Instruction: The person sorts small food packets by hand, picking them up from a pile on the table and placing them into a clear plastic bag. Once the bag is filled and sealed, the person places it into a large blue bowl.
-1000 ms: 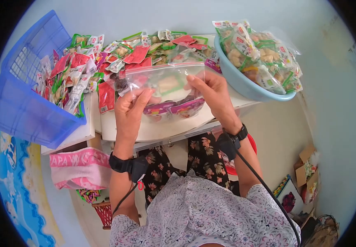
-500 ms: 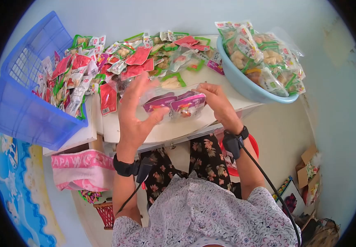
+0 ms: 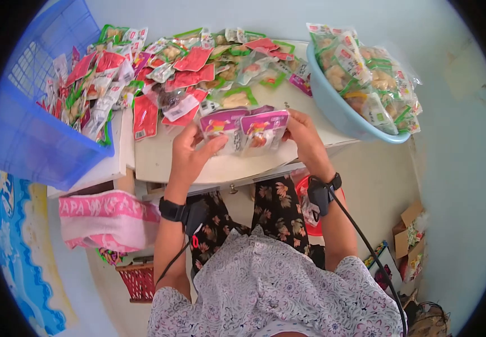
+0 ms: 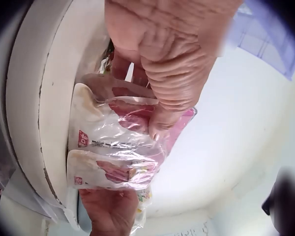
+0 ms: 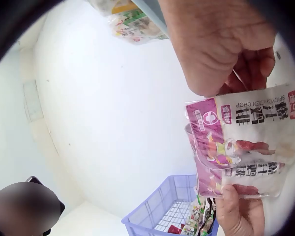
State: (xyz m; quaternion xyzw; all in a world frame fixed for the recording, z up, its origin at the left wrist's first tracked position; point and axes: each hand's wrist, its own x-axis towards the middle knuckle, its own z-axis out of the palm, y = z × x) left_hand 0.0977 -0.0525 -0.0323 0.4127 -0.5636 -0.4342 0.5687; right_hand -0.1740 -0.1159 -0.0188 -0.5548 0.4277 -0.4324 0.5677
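Note:
Two purple-and-white packets stand side by side between the hands, the left one (image 3: 220, 128) and the right one (image 3: 263, 132) in the head view. Clear plastic lies over them in the left wrist view. My left hand (image 3: 192, 154) pinches the left packet, thumb on its front; the left wrist view shows that thumb pressing the plastic. At the other side my right hand (image 3: 308, 143) grips the right packet's edge. In the right wrist view the packet (image 5: 250, 128) shows printed text, with my right hand's (image 5: 223, 46) fingers partly hidden behind it.
A blue basket (image 3: 40, 132) full of packets stands at the left, a light blue basin (image 3: 338, 112) heaped with packets at the right. Loose red and green packets (image 3: 192, 59) cover the back of the white table (image 3: 198, 171). A pink towel (image 3: 108, 222) hangs below.
The clear bag, held up by its top edge a second ago, has been turned so the purple packets face up. My left hand came off it and now holds it again.

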